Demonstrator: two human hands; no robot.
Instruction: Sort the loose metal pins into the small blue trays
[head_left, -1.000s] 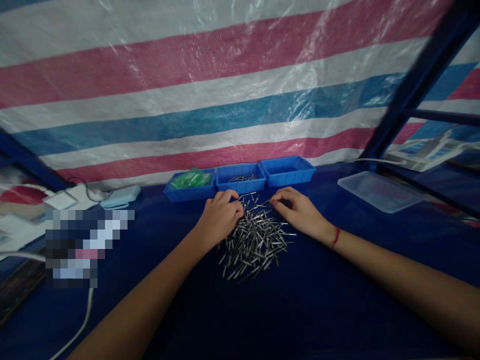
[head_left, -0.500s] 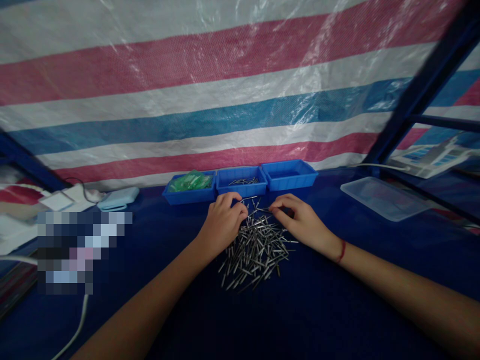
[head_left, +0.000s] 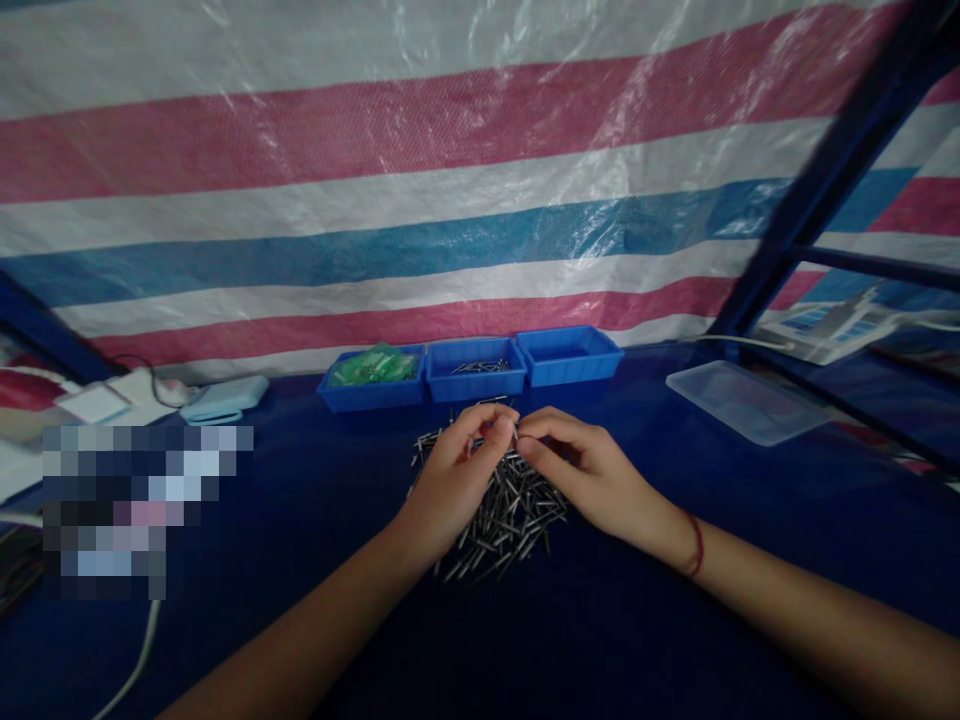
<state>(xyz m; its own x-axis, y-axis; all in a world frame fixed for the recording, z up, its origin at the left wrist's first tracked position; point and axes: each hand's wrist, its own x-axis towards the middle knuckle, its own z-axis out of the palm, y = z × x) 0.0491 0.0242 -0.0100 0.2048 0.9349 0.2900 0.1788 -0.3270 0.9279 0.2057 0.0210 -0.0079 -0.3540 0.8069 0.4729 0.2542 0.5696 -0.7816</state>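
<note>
Over a loose pile of slim silvery blind rivets (head_left: pixel 510 515), my two hands meet fingertip to fingertip. A single rivet (head_left: pixel 515 432) shows as a small light sliver where they come together. My left hand (head_left: pixel 457 470) pinches it between thumb and index finger, the other fingers curled. From the other side my right hand (head_left: pixel 589 465), with a red string at its wrist, is closed with thumb and index finger at the same piece. The fingers cover most of that rivet and the pile's middle.
Behind the pile stand three blue bins: the left bin (head_left: pixel 371 395) holds green plastic bags, the middle bin (head_left: pixel 476 385) some rivets, the right bin (head_left: pixel 571 370) shows a bare floor. A translucent lid (head_left: pixel 750 402) lies right; a light-blue case (head_left: pixel 225 400) and white cable (head_left: pixel 142 655) lie left.
My hands were apart over the far part of the pile, the right pinching a rivet. Now they have come together nearer me, fingertips meeting at one rivet. The view has shifted slightly.
</note>
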